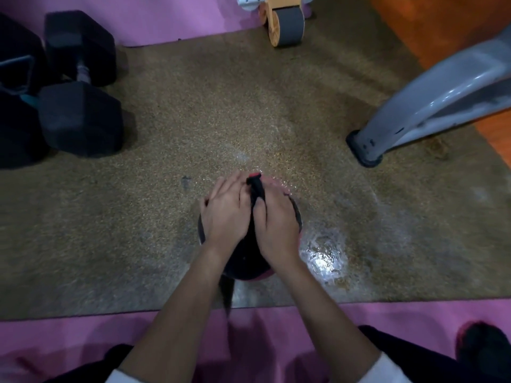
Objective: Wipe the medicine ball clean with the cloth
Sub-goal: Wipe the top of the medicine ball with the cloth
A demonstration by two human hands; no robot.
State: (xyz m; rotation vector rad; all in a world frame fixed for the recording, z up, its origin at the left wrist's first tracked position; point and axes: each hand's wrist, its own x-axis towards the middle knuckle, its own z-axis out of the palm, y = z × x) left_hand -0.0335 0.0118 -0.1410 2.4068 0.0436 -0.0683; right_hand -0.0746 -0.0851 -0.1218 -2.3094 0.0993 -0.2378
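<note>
Both hands on the dark, round medicine ball (257,273) with pink at its edges. It sits on the speckled brown rubber floor mat (193,106) directly under my grip, mostly hidden by my hands.

My left hand (226,214) lies flat on top with the fingers fairly straight, pressing down, not wrapped round anything. My right hand (276,222) curves over the far right side. Its thumb is against the black cloth (256,190) with a pink tip, which runs up between the two hands. Cannot tell if that hand actually pinches the cloth or only presses it to the ball. Blurred.

Handling, my guess:
- The ball is heavy and firm, and it will roll if I push off-centre.
- The surface is probably smooth, and slick if damp.
- Best hold is one palm spread on top or on the side to pin it, never fingertips.
- The cloth is soft, light and limp. Bunch it in the palm so it does not slide off.

A wet, shiny patch (323,255) on the mat lies just right of my right wrist, so the ball may skid there.

No brand, label or writing readable on the ball or cloth.

Black hex dumbbells (80,117) are well off to the left and ahead of my hands. A grey metal machine leg (414,106) is ahead to the right. A wooden roller wheel with a grey tyre (284,26) is far ahead.
</note>
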